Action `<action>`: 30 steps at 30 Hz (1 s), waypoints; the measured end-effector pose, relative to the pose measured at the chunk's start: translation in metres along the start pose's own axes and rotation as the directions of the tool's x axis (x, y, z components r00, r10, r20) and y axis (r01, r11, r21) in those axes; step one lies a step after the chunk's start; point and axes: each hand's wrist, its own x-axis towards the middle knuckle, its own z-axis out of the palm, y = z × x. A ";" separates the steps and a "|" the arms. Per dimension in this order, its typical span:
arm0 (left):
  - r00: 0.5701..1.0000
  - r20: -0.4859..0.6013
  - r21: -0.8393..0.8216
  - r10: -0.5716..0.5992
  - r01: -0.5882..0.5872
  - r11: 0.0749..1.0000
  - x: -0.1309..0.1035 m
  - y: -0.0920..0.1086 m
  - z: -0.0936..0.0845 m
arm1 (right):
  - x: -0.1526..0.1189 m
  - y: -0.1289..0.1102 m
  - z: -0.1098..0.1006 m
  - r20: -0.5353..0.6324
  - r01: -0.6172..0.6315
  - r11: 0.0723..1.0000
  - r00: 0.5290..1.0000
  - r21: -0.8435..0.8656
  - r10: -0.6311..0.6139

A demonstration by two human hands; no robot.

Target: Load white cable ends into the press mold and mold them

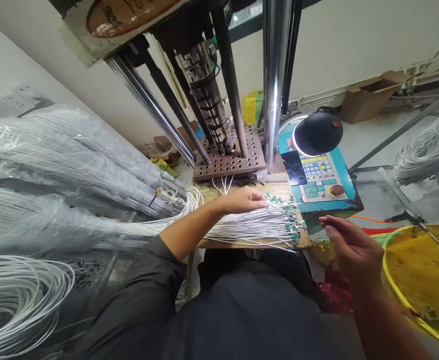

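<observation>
A bundle of thin white wires (249, 229) with small green ends (293, 227) lies across a wooden board (238, 244) in front of me. My left hand (244, 200) rests palm down on the wires near their green ends, fingertips touching one wire. My right hand (349, 245) hovers to the right of the bundle, fingers loosely curled and apart, with nothing visibly in it.
A vertical press with steel columns (274, 80) and a perforated plate (230, 157) stands behind the board. A control panel (319, 177) and black lamp (319, 131) sit at right. Bagged white wire coils (54, 180) fill the left; a yellow bin (425, 270) stands at right.
</observation>
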 end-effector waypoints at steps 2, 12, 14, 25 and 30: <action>0.997 -0.073 -0.085 -0.017 0.011 0.996 0.003 0.001 0.007 | -0.005 0.002 0.005 -0.007 -0.019 0.998 1.000 0.054 0.020; 0.976 -0.214 -0.213 0.047 -0.094 0.973 0.020 -0.021 0.034 | 0.039 -0.001 0.066 0.220 -0.081 0.922 0.976 0.378 -0.005; 0.987 -0.156 -0.278 0.045 -0.087 0.957 0.021 -0.021 0.034 | 0.049 -0.008 0.078 0.291 -0.138 0.894 0.957 0.425 0.010; 0.989 -0.133 -0.435 0.061 -0.113 0.893 0.023 -0.032 0.045 | 0.062 -0.027 0.093 0.596 -0.045 0.982 0.799 0.184 -0.075; 0.994 -0.112 -0.594 -0.004 -0.064 0.802 0.026 -0.034 0.045 | 0.081 -0.014 0.080 0.692 -0.162 0.971 0.722 0.177 -0.006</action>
